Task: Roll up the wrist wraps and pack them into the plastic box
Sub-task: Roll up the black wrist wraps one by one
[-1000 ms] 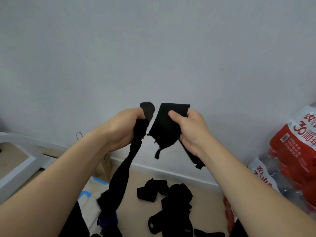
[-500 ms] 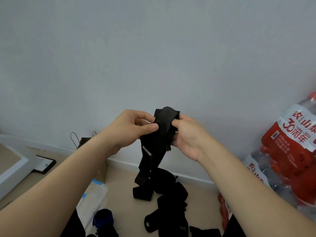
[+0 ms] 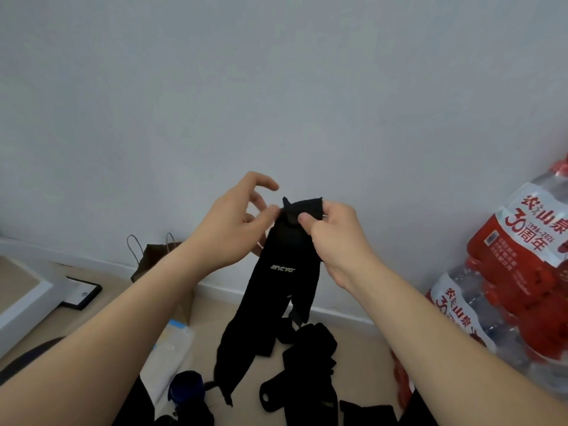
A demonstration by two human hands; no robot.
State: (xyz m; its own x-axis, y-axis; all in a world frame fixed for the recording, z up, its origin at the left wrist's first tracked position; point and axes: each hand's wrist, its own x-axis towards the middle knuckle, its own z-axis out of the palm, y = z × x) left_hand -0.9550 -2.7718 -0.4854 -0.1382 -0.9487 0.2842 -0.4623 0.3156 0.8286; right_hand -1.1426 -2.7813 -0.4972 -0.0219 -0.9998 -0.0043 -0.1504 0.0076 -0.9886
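I hold a long black wrist wrap (image 3: 276, 290) with a small white logo up in front of the wall. My right hand (image 3: 335, 241) pinches its top end, thumb on the front and fingers behind. My left hand (image 3: 236, 222) is beside that end. Its thumb tip touches the wrap's upper left edge, and its fingers are lifted and spread. The wrap hangs unrolled down toward the floor. Several more black wraps (image 3: 310, 364) lie in a heap below, and a rolled blue wrap (image 3: 186, 387) lies to their left. A clear plastic item with a blue corner (image 3: 172, 345) lies on the floor.
A brown paper bag (image 3: 153, 256) leans against the wall on the left. Beyond it are a black flat device (image 3: 81, 292) and a white ledge (image 3: 24, 302). Shrink-wrapped packs of red-labelled water bottles (image 3: 522, 272) are stacked at the right.
Both hands came together and dropped lower. The left hand released its grip on the wrap and spread its fingers, while the right hand kept hold of the top end. The view tilted down.
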